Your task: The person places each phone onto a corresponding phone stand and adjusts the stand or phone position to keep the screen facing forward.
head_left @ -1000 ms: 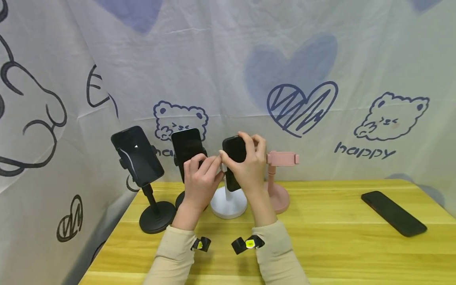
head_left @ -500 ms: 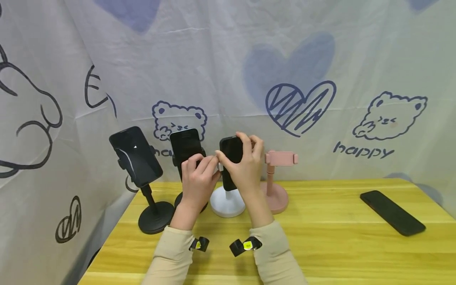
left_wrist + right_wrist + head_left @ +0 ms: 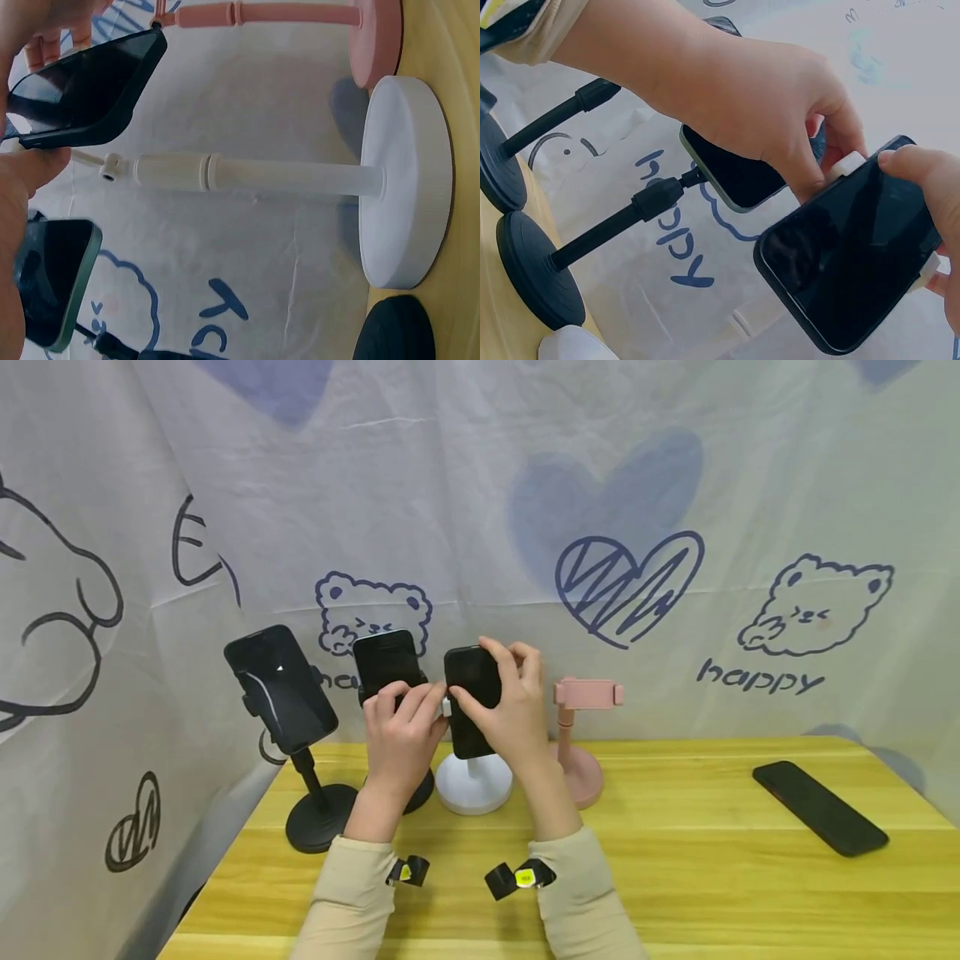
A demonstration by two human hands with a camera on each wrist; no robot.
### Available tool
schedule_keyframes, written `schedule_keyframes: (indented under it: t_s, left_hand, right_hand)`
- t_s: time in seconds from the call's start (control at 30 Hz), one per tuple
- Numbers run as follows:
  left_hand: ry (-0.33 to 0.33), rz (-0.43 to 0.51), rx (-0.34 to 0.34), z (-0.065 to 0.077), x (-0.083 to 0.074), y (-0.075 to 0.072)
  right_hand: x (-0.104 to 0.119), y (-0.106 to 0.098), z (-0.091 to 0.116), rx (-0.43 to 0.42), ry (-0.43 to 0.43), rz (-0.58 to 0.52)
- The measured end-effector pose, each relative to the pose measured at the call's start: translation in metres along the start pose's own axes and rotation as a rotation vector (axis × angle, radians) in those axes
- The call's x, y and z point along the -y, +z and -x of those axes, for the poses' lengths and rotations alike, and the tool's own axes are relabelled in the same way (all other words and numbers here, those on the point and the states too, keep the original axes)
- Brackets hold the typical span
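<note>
A black phone (image 3: 474, 727) stands upright against the white phone stand (image 3: 474, 787), whose clamp (image 3: 847, 165) shows white at both long edges. My right hand (image 3: 521, 714) holds this phone, thumb over its front and fingers at the far edge. My left hand (image 3: 401, 735) pinches the clamp's left end with thumb and fingers; the exact contact is partly hidden. In the left wrist view the white pole (image 3: 285, 176) rises from the round base to a small joint under the phone. Behind my left hand, a second phone (image 3: 386, 660) sits in a black stand (image 3: 420, 793).
At the left, another phone (image 3: 281, 689) leans in a black stand (image 3: 321, 818). A pink phone stand (image 3: 588, 694) stands just right of my right hand. One dark phone (image 3: 821, 808) lies flat at the right of the wooden table (image 3: 675, 893). A printed cloth (image 3: 465, 485) hangs behind.
The phone between my hands has shifted slightly left relative to the white stand, and both hands have moved left with it. More of the white clamp now shows at its left edge.
</note>
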State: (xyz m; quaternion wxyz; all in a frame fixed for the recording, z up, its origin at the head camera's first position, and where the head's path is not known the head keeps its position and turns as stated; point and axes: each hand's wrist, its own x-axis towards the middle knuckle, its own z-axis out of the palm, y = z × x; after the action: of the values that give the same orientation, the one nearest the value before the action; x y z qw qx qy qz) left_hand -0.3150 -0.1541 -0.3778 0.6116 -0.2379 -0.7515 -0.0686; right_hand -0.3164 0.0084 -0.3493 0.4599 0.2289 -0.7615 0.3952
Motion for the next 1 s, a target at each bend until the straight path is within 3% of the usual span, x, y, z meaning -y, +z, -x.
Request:
schedule_keyframes:
  t_s: [0.4, 1.0]
  left_hand:
    - [-0.038, 0.015, 0.011, -0.001, 0.0, 0.0]
    - [-0.064, 0.062, 0.062, -0.002, 0.001, -0.003]
  right_hand:
    - [-0.004, -0.004, -0.002, 0.019, -0.055, -0.047]
    - [-0.004, -0.013, 0.0, 0.064, -0.002, -0.061]
